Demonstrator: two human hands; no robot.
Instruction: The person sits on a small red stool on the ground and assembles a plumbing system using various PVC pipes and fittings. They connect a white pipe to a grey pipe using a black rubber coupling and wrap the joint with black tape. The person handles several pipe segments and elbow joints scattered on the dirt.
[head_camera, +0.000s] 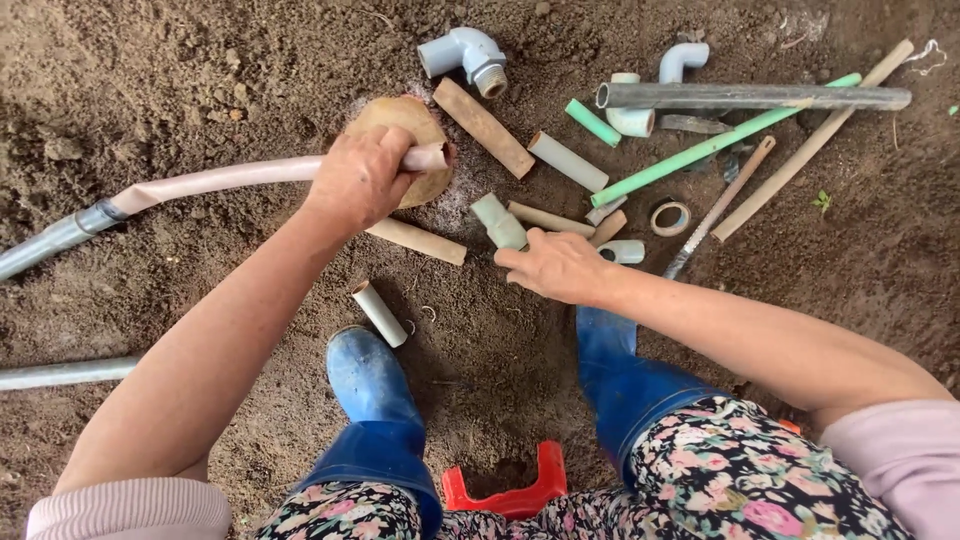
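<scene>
The left hand (362, 177) is closed around the end of a long pinkish pipe (220, 180), whose tip pokes out at the hand's 3 o'clock, over a flat tan stone (412, 118); the pipe runs off toward 9 o'clock, joining a grey section near the frame's left edge. The right hand (555, 265) rests on the soil with fingers loosely curled, fingertips touching a pale green pipe fitting (498, 221) at its 11 o'clock; whether it grips it I cannot tell. Short tan pipe offcuts (415, 241) lie between the hands, crowding the ground. At 1 o'clock lie a green pipe (720, 142), a dark grey pipe (750, 96) and a tape roll (670, 218). Bare soil opens leftward; blue boots (370, 385) stand below.
</scene>
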